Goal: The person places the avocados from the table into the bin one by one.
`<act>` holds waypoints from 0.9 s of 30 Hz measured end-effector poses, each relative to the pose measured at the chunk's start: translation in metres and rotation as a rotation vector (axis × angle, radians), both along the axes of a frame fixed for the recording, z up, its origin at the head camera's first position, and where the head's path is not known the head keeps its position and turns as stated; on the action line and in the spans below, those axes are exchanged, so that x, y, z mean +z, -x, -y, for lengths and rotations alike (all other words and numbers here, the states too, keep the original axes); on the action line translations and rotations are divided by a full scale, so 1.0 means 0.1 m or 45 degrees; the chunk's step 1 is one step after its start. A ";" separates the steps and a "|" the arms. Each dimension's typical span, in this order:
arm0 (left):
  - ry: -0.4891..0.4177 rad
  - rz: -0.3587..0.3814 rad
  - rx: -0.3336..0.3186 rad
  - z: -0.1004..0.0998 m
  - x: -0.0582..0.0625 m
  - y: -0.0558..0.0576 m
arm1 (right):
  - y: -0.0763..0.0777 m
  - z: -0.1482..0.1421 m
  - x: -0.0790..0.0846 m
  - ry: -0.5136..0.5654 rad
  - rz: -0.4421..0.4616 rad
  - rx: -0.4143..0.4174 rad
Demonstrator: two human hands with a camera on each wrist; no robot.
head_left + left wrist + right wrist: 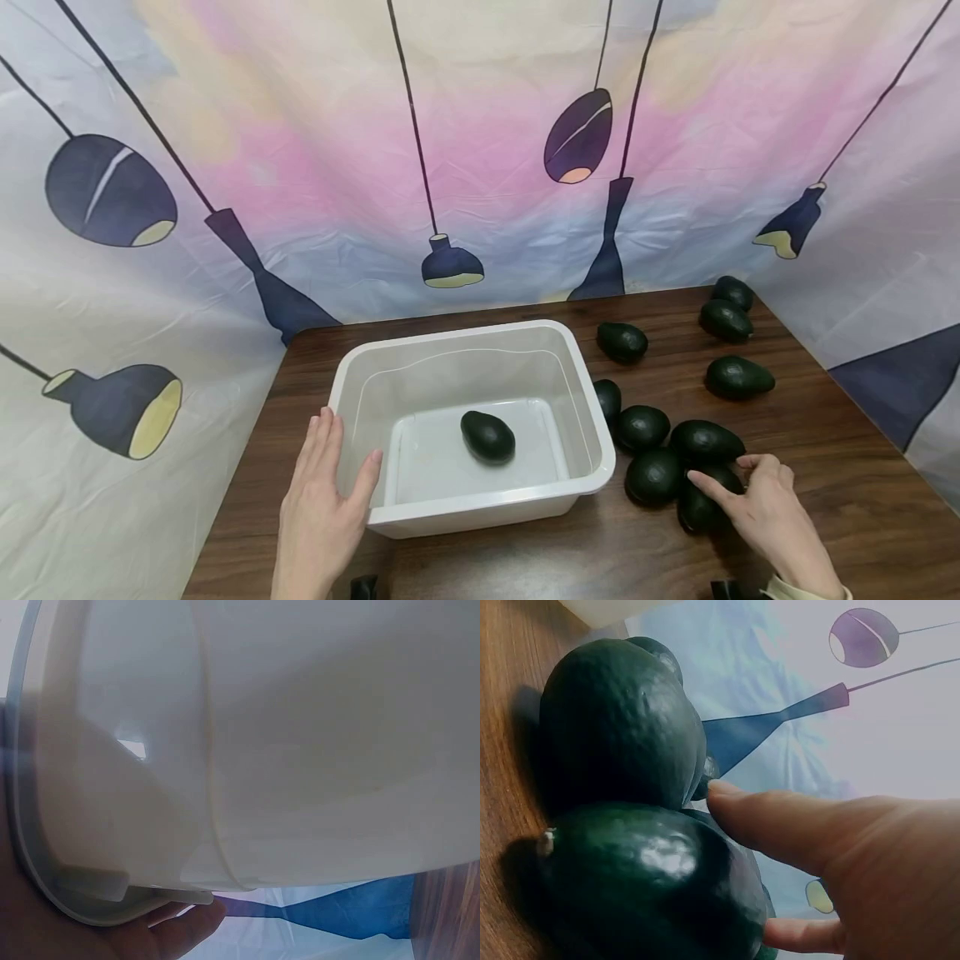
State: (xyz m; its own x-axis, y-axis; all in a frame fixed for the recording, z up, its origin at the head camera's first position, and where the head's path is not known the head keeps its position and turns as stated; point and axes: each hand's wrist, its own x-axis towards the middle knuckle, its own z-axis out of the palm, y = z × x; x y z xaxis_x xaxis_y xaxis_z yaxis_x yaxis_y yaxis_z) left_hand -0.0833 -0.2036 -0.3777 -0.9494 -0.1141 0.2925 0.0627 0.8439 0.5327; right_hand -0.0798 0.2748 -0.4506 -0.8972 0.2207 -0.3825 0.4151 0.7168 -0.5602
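Observation:
My left hand (322, 500) rests at the left rim of a white plastic bin (480, 507), fingers straight, thumb over the inside edge. In the left wrist view, fingers (191, 930) lie under the corner of the rim. One dark green avocado (487, 437) lies on the bin's floor. On the right, my right hand (776, 512) has its thumb and fingers about the nearest avocado (701, 507) of a cluster. The right wrist view shows that avocado (645, 877) close up, the thumb (742, 814) at its upper side and a fingertip at its flank.
Touching neighbours are an avocado (654, 477) to the left and another avocado (707, 442) behind. More avocados lie farther back, one avocado (738, 377) toward the right edge. A printed cloth (495, 167) hangs behind the wooden table (847, 475).

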 end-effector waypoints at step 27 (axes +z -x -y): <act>-0.014 -0.025 -0.018 0.01 0.00 0.00 | -0.03 -0.03 0.13 0.048 0.031 0.107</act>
State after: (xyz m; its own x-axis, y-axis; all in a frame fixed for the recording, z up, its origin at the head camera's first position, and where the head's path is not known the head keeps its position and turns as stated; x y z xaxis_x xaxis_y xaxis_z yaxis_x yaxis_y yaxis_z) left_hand -0.0836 -0.2042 -0.3777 -0.9451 -0.1042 0.3097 0.0848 0.8370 0.5406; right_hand -0.0773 0.2777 -0.4380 -0.9023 0.1299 -0.4110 0.3681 0.7282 -0.5781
